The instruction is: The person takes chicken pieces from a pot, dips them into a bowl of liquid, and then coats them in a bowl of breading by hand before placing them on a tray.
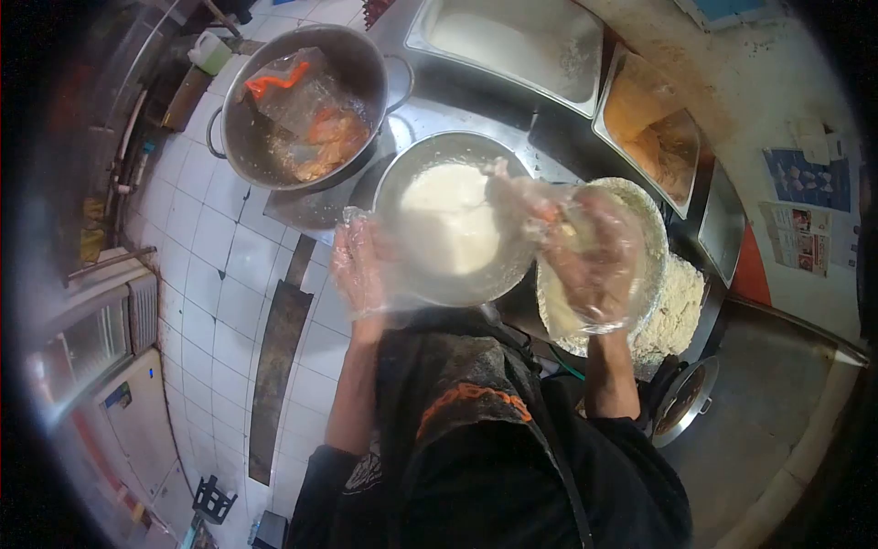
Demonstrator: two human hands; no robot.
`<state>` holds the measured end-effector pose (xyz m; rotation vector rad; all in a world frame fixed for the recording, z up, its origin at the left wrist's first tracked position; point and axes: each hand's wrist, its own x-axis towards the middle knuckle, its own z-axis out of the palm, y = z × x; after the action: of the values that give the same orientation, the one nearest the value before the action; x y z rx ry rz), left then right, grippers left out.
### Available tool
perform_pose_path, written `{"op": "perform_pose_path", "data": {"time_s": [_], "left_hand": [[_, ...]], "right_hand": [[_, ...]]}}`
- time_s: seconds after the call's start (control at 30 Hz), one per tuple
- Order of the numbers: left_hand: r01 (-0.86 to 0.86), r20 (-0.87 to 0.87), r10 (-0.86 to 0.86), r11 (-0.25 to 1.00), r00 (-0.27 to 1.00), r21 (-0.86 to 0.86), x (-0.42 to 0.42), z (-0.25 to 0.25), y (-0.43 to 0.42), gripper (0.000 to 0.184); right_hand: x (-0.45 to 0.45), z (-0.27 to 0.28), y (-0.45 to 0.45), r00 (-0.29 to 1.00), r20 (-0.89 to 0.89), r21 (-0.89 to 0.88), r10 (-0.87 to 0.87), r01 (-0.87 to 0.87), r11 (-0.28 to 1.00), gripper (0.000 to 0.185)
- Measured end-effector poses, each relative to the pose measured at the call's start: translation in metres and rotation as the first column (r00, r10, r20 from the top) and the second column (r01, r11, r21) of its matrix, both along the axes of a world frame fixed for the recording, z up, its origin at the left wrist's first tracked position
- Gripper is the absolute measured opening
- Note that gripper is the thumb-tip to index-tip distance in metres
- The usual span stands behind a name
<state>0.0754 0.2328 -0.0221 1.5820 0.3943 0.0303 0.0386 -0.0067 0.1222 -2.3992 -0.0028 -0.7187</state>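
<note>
A steel bowl of white batter [453,220] stands in front of me on the metal counter. At its left rim is my left hand [361,265], inside a loose clear plastic glove, fingers stretched out and nothing visible in them. My right hand [594,252], gloved the same way, hovers over the right-hand bowl of pale flour [651,220]. Motion blurs its fingers, which point toward the batter bowl, and whether they hold anything is unclear. More pale flour [677,311] lies heaped to the right of that bowl.
A large two-handled pot [366,64] at upper left contains orange-coated pieces and a plastic bag [297,91]. Along the back are a steel pan with white contents [508,46] and another with orange pieces [654,137]. A round metal vessel [688,403] sits lower right.
</note>
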Motion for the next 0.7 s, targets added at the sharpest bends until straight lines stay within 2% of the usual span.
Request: {"op": "perform_pose_path", "data": {"time_s": [0.03, 0.07, 0.1, 0.13, 0.17, 0.23, 0.27, 0.33, 0.37, 0.43, 0.5, 0.57, 0.6, 0.7], "left_hand": [[0.003, -0.018, -0.003, 1.0, 1.0, -0.015, 0.0, 0.007, -0.002, 0.03], [0.012, -0.013, -0.012, 1.0, 1.0, -0.015, 0.001, 0.009, -0.004, 0.03], [0.005, -0.025, -0.005, 1.0, 1.0, -0.024, 0.0, 0.012, -0.005, 0.031], [0.002, -0.039, -0.004, 0.999, 0.999, -0.033, -0.001, 0.014, -0.006, 0.031], [0.021, -0.037, -0.023, 0.999, 0.999, -0.032, -0.001, 0.018, -0.008, 0.031], [0.002, -0.074, -0.009, 0.995, 0.997, -0.101, 0.001, 0.024, -0.012, 0.031], [0.008, -0.068, -0.014, 0.995, 0.998, -0.097, 0.003, 0.02, -0.01, 0.031], [0.028, -0.056, -0.028, 1.0, 0.998, -0.003, 0.002, 0.011, -0.003, 0.029], [0.057, -0.05, -0.057, 0.998, 0.997, -0.009, 0.005, 0.016, -0.006, 0.029], [0.027, -0.095, -0.035, 0.996, 0.995, -0.087, 0.006, 0.033, -0.013, 0.026], [0.068, -0.028, -0.072, 0.991, 0.997, -0.117, 0.008, 0.027, -0.018, 0.025], [-0.034, -0.014, 0.031, 0.972, 0.999, -0.234, 0.009, 0.026, -0.021, 0.027], [0.037, -0.05, -0.043, 0.991, 0.998, -0.131, 0.009, 0.033, -0.024, 0.029], [0.082, -0.014, -0.084, 0.991, 0.996, -0.108, 0.011, 0.024, -0.025, 0.033]], "right_hand": [[0.0, -0.018, 0.002, 0.982, -0.1, 0.362, 0.162, -0.116, 0.925, 0.044], [0.003, -0.041, 0.008, 0.93, -0.128, 0.682, 0.344, -0.17, 0.712, 0.045], [0.008, -0.051, 0.013, 0.93, -0.351, 0.238, 0.11, -0.025, 0.971, 0.031], [0.014, -0.083, 0.008, 0.824, -0.552, 0.253, 0.13, 0.018, 0.967, 0.027], [0.012, -0.082, 0.015, 0.827, -0.55, 0.254, 0.114, 0.036, 0.966, 0.027], [0.015, -0.077, 0.025, 0.665, -0.738, 0.392, 0.114, 0.286, 0.874, 0.027], [0.012, -0.074, 0.025, 0.691, -0.704, 0.5, 0.164, 0.319, 0.805, 0.024], [0.006, -0.1, 0.024, 0.708, -0.689, 0.533, 0.155, 0.351, 0.77, 0.023], [0.005, -0.112, 0.022, 0.729, -0.67, 0.558, 0.14, 0.371, 0.742, 0.022], [-0.003, -0.125, 0.022, 0.757, -0.635, 0.613, 0.153, 0.373, 0.696, 0.025], [-0.006, -0.13, 0.022, 0.782, -0.589, 0.683, 0.203, 0.347, 0.643, 0.028], [-0.007, -0.136, 0.023, 0.808, -0.531, 0.75, 0.256, 0.308, 0.585, 0.031], [-0.007, -0.138, 0.023, 0.82, -0.499, 0.78, 0.28, 0.283, 0.559, 0.033], [-0.007, -0.124, 0.014, 0.847, -0.44, 0.823, 0.299, 0.246, 0.512, 0.036]]}}
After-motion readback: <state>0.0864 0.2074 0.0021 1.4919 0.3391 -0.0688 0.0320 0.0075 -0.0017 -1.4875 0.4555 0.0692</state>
